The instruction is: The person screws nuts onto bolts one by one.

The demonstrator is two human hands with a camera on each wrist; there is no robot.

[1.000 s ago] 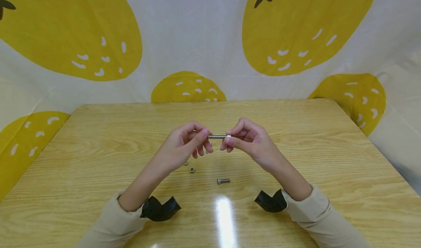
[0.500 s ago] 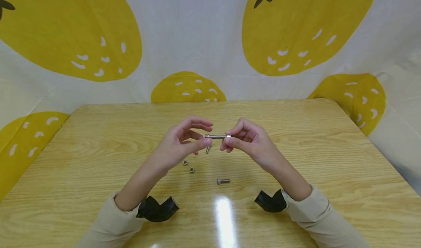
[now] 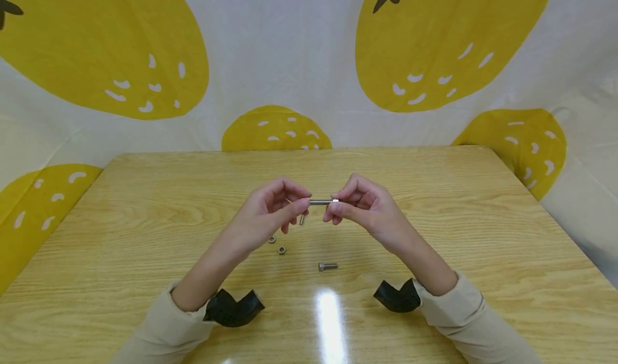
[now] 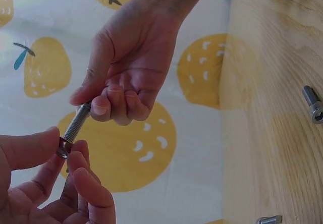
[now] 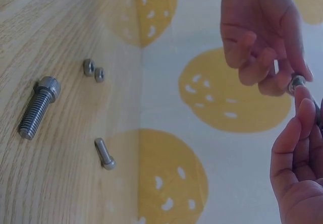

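Wooden table (image 3: 145, 219) below; left hand (image 3: 267, 211) and right hand (image 3: 369, 205) raised above it. Left: thumb and fingers clamped on the bolt's head end. Right: thumb and finger pinching the other end, at what looks like a nut (image 3: 335, 200). Bolt (image 3: 320, 202) is held roughly level in the air between the hands, shaft showing. Judged metal: stiff, light, hard to damage, but slim and smooth enough to roll in the fingertips. Best hold: round the head, threads left free; nut across its flats. Two loose bolts (image 3: 328, 266) lie on the table; two loose nuts (image 3: 282, 250), smallest, sit near each other.
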